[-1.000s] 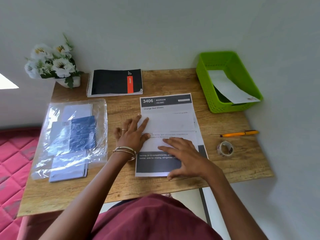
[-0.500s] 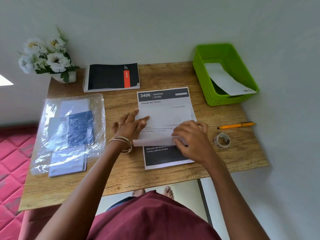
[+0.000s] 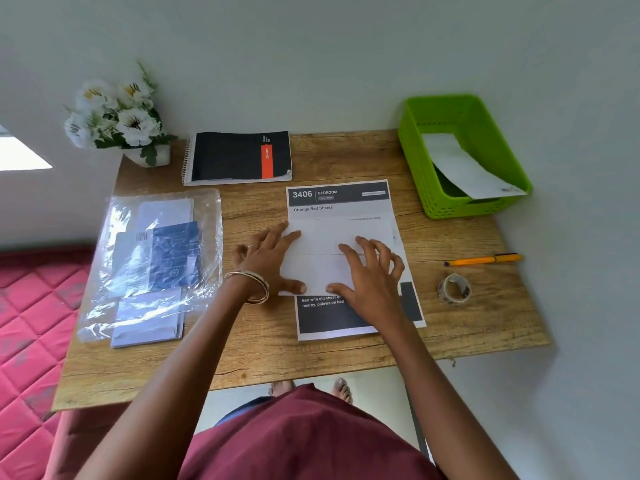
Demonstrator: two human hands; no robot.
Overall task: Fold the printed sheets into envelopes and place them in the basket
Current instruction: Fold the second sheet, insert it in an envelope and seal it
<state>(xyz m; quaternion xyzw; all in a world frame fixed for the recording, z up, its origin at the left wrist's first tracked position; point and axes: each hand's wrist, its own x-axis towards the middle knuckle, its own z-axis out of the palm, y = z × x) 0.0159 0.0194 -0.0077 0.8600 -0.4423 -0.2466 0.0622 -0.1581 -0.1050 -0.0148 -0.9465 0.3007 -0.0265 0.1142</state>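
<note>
A folded white sheet (image 3: 322, 244) lies on a stack of printed sheets (image 3: 337, 199) headed "3406 BEDROOM" in the middle of the wooden desk (image 3: 346, 157). My left hand (image 3: 268, 263) rests on the folded sheet's left edge with spread fingers and the thumb at its near edge. My right hand (image 3: 369, 275) presses on its right half, fingers spread and slightly bent. The green basket (image 3: 415, 161) stands at the back right with one white envelope (image 3: 464, 168) leaning inside.
A clear plastic bag of envelopes (image 3: 152, 261) lies at the left. A black spiral notebook (image 3: 239, 157) and a pot of white flowers (image 3: 121, 116) stand at the back. An orange pen (image 3: 483, 260) and a tape roll (image 3: 453, 289) lie at the right.
The bottom part of the top sheet was folded up over its middle. My right hand moved from gripping the folded edge to pressing flat on the fold. The left hand stayed at the left edge.
</note>
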